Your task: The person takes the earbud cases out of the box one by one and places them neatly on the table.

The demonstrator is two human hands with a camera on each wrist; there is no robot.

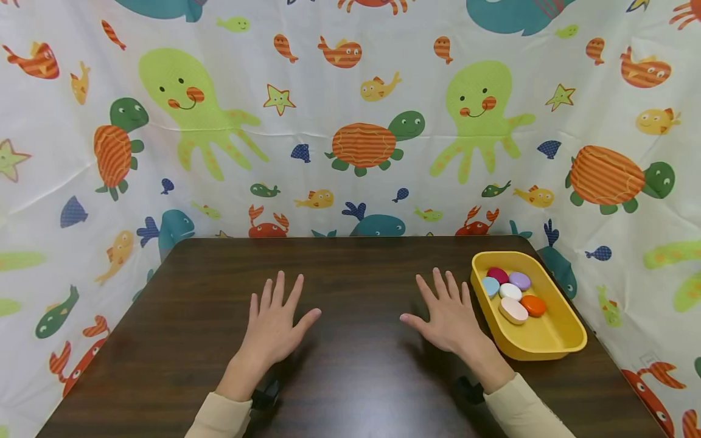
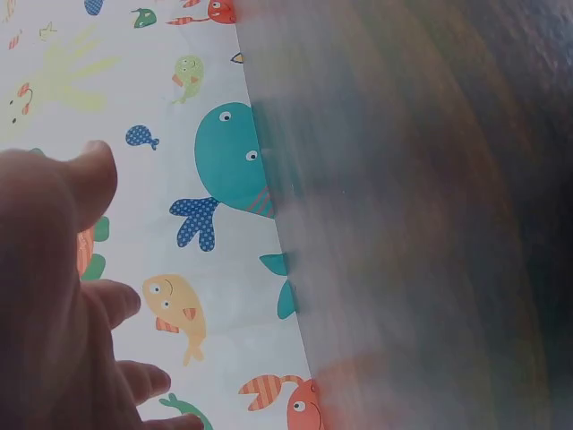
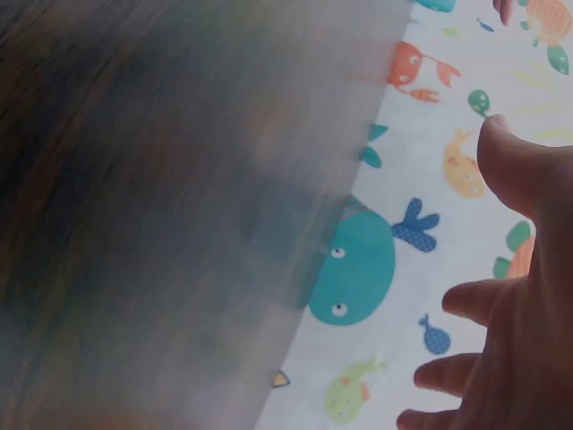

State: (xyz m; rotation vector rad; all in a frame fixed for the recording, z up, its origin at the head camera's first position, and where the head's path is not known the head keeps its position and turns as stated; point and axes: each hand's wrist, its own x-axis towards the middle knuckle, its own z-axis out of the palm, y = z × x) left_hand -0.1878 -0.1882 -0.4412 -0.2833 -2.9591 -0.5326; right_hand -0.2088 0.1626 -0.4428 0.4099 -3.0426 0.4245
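Note:
Both hands are held out over a dark wooden table, palms down with fingers spread and nothing in them. My left hand (image 1: 274, 328) is left of the table's middle. On the other side, my right hand (image 1: 449, 319) is just left of a yellow plastic tray (image 1: 553, 334). Inside that tray, toward its far end, lie several smooth oval pieces: a dark red one (image 1: 498, 275), a purple one (image 1: 519, 280), a light blue one (image 1: 490, 286), a white one (image 1: 510, 291), an orange one (image 1: 533, 305) and a pale pink one (image 1: 513, 310).
The brown table (image 1: 350, 365) reaches to a white curtain (image 1: 350, 91) printed with sea animals, which surrounds its back and sides. Dark wrist cameras (image 1: 266, 394) sit under the wrists. The tray stands near the table's right edge.

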